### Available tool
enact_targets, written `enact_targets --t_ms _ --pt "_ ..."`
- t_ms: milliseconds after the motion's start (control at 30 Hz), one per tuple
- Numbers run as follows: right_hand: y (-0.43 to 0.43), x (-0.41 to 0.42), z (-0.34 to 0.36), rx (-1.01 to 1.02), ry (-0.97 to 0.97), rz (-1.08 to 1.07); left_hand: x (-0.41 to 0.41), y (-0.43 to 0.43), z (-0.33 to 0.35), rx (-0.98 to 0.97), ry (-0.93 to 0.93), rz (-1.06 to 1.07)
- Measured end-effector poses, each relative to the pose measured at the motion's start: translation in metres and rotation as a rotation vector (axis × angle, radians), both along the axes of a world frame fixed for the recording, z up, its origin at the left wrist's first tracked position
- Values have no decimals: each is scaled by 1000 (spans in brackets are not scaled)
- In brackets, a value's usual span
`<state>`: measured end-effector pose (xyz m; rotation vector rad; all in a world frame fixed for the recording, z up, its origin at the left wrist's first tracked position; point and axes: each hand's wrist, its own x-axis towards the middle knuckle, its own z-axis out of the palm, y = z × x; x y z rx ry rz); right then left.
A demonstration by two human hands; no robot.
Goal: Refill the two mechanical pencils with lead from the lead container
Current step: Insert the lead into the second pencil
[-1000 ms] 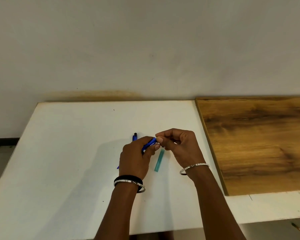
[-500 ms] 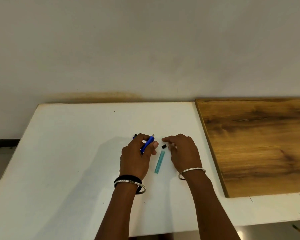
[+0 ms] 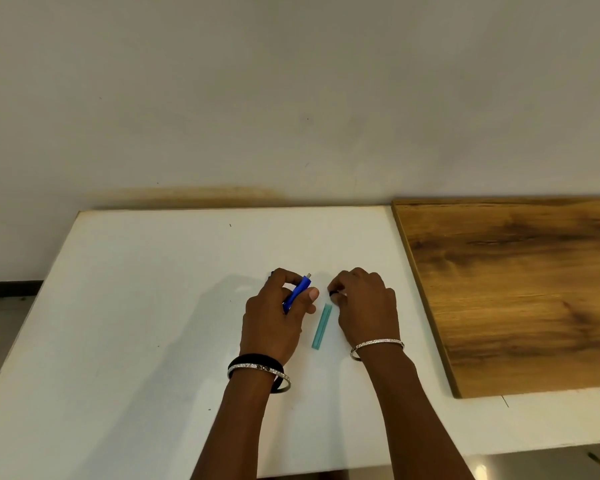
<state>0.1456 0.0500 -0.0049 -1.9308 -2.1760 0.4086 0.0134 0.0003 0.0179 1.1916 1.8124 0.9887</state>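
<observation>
My left hand (image 3: 274,317) grips a blue mechanical pencil (image 3: 297,292), tilted with its uncapped top end pointing up and to the right. My right hand (image 3: 366,306) rests on the white table (image 3: 136,323), its thumb and forefinger pinching a small black cap (image 3: 333,293) at the table surface. The teal lead container (image 3: 322,326) lies flat between my two hands, just below the cap, and neither hand touches it. The second pencil lies behind my left hand and is hidden.
A brown wooden board (image 3: 516,292) lies on the table's right part, close to my right hand. A pale wall rises behind the table. The table's left edge drops to the floor (image 3: 0,323).
My right hand pulled the black cap off the pencil's top end and lowered it to the table on the right. My left hand kept the pencil almost still.
</observation>
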Motion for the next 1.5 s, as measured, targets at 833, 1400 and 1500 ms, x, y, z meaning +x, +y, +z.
enact_targets --t_ms 833,1400,1500 --pt "0 10 27 -148 835 10 -1 0 -1 -18 155 -30" --pt "-2 13 29 -204 970 38 -2 -1 5 44 -59 -68" --pt "-3 6 29 -299 1123 12 2 -1 9 20 -271 -33"
